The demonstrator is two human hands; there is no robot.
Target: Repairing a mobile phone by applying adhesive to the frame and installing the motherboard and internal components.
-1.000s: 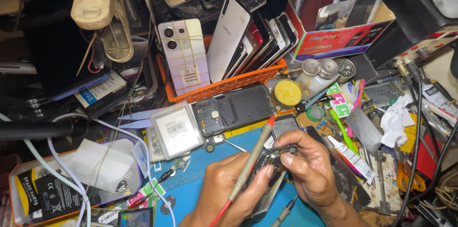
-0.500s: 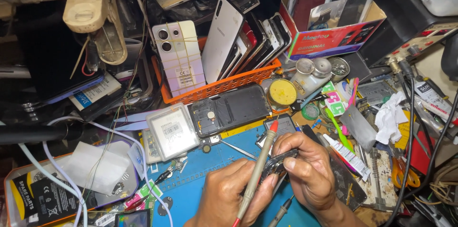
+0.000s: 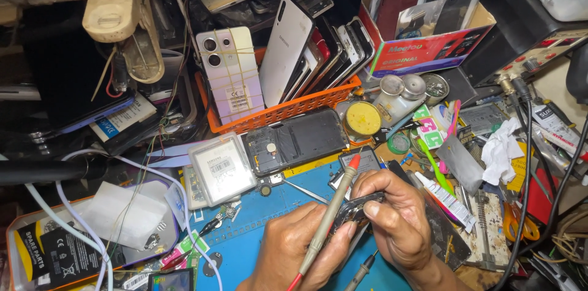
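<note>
At lower centre I see my left hand (image 3: 294,248) gripping a red-tipped probe (image 3: 331,214) and my right hand (image 3: 398,223) pinching a small dark part (image 3: 355,208). An orange basket (image 3: 288,110) of phones stands above, with an opened phone (image 3: 297,141) lying between.

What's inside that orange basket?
The orange basket holds phones standing on edge, a pale pink phone in front and a white phone beside it. The basket's bottom is hidden.

A probe (image 3: 331,214) lies across the left hand (image 3: 300,251), which sits just left of the right hand (image 3: 398,223); a small phone part (image 3: 358,208) is pinched between them. Both rest on a mat (image 3: 245,254). Behind the hands lies an opened phone (image 3: 297,141), and behind that a basket (image 3: 275,113) holding upright phones (image 3: 306,52). Right of the right hand lies a tube (image 3: 444,196).
</note>
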